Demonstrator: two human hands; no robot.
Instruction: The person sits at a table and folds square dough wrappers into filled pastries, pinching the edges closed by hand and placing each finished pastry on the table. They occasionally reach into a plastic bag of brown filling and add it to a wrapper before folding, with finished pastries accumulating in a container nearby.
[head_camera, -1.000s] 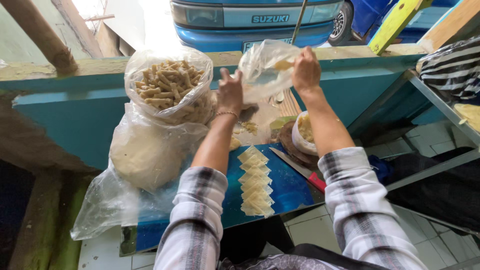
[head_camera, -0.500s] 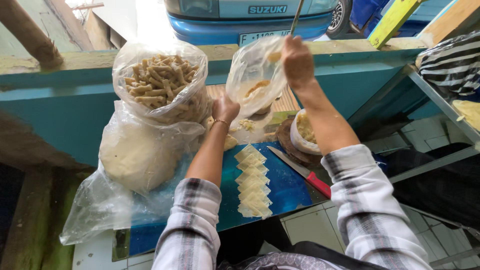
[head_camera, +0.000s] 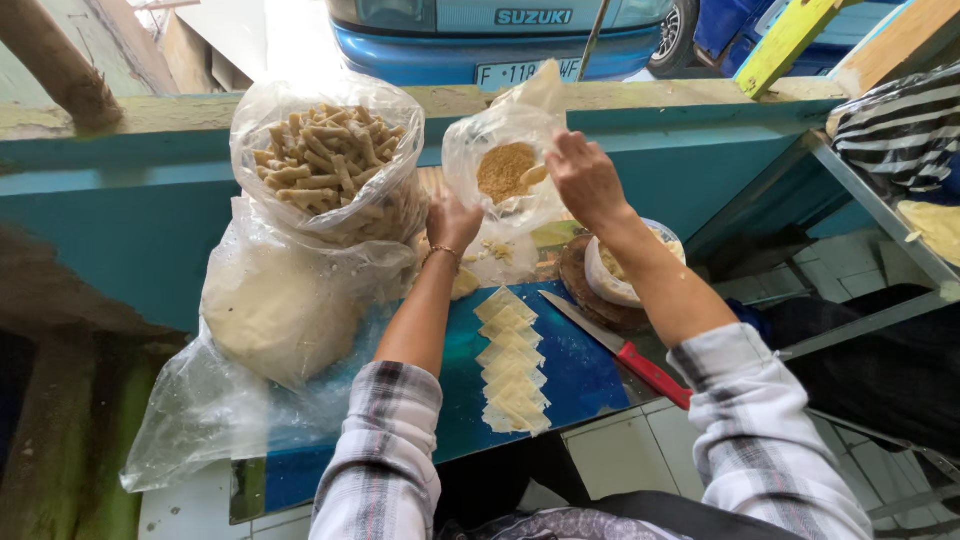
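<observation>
Head view: right hand (head_camera: 585, 178), left hand (head_camera: 452, 220) gripping clear crumb bag (head_camera: 500, 165).

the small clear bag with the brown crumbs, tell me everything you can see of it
The small clear bag is thin, crinkled transparent plastic, held upright above the blue board. A mound of golden-brown crumbs shows through its wall, with a pale piece beside them. Its top bunches to a loose peak. The right hand grips its right side; the left hand is at its lower left corner. A larger bag of rolled sticks stands to its left.
</observation>
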